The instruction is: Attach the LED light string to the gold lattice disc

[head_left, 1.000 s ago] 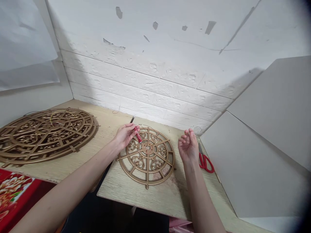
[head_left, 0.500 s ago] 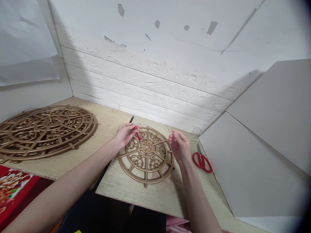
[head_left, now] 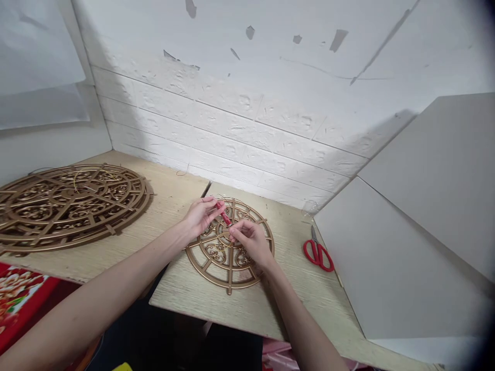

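My left hand [head_left: 201, 214] is closed around a small red tube-like piece [head_left: 224, 214] with pale markings, tilted with its lower end to the right. At that lower end, my right hand [head_left: 249, 238] has its fingers pinched together; what they grip, if anything, is too small to make out. Both hands are above a round gold openwork panel [head_left: 229, 275] with scroll ornaments, lying flat on the table. A thin yellow thread [head_left: 224, 250] shows near the panel's centre, below the right fingers. The hands hide part of the panel's middle and upper edge.
Red-handled scissors [head_left: 317, 254] lie to the right on the wooden table [head_left: 185, 296]. A stack of similar gold panels [head_left: 112, 226] stands at the left. A white brick-patterned wall [head_left: 232, 134] closes the back, and white boards [head_left: 394, 247] the right side.
My right hand has moved left and inward, from beside the panel's right edge to the lower end of the red piece. The left hand keeps its hold on the piece.
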Action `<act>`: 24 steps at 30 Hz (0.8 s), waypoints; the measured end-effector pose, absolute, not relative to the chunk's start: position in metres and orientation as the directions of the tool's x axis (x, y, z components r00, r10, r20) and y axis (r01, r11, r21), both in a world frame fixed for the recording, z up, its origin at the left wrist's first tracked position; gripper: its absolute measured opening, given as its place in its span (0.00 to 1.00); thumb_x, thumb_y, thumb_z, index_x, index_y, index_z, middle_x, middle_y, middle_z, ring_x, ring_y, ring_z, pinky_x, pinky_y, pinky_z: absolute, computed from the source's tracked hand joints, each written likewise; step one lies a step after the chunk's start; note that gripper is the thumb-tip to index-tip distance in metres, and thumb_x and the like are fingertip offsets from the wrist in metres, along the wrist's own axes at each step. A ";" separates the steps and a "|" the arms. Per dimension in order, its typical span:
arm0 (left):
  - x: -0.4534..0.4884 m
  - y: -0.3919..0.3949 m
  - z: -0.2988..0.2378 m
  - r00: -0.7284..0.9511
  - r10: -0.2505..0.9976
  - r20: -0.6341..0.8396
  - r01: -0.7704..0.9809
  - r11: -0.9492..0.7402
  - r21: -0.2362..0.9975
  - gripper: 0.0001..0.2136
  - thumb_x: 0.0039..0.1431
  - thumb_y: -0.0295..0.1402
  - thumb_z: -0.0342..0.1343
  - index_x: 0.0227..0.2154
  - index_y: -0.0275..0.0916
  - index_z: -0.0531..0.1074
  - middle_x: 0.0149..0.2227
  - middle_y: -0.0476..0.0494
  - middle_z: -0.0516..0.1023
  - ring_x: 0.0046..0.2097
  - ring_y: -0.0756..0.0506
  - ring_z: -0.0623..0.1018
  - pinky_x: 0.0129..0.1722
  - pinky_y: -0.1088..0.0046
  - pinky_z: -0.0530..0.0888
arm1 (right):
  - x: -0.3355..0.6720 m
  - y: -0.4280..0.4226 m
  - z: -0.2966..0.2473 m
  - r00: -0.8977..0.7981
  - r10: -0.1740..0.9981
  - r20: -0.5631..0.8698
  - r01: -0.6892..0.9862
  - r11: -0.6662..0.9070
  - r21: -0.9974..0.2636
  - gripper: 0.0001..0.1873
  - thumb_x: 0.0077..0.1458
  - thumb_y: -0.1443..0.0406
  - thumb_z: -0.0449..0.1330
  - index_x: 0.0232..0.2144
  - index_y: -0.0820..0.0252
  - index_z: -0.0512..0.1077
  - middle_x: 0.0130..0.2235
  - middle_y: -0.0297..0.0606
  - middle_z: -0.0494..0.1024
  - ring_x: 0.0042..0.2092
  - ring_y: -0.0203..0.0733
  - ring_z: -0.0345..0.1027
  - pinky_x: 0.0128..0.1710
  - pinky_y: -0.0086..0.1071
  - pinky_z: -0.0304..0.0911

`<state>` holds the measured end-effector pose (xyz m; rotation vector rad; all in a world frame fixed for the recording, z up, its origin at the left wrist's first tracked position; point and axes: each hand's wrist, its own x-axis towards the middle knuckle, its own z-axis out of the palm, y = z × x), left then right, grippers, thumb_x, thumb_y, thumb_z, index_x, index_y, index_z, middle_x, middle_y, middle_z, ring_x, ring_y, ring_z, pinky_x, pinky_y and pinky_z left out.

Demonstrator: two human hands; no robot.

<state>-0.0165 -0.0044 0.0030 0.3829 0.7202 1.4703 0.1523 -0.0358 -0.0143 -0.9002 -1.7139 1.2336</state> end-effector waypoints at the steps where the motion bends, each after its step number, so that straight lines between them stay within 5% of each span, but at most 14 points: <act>1: -0.016 -0.005 0.003 -0.044 0.977 -0.211 -0.763 0.104 0.639 0.07 0.54 0.16 0.51 0.25 0.30 0.69 0.28 0.39 0.76 0.33 0.49 0.78 0.38 0.73 0.79 | 0.153 -0.035 -0.015 -0.400 0.891 0.216 0.101 0.277 -0.955 0.14 0.53 0.55 0.61 0.27 0.61 0.70 0.26 0.34 0.72 0.29 0.35 0.65 0.31 0.29 0.62; 24: -0.011 -0.005 -0.001 -0.086 0.979 -0.186 -0.751 0.059 0.658 0.07 0.54 0.16 0.51 0.25 0.31 0.68 0.27 0.41 0.76 0.33 0.48 0.79 0.38 0.72 0.78 | 0.153 -0.035 -0.015 -0.345 0.905 0.250 0.223 0.338 -0.915 0.11 0.55 0.58 0.57 0.29 0.61 0.68 0.23 0.33 0.70 0.25 0.34 0.64 0.26 0.27 0.59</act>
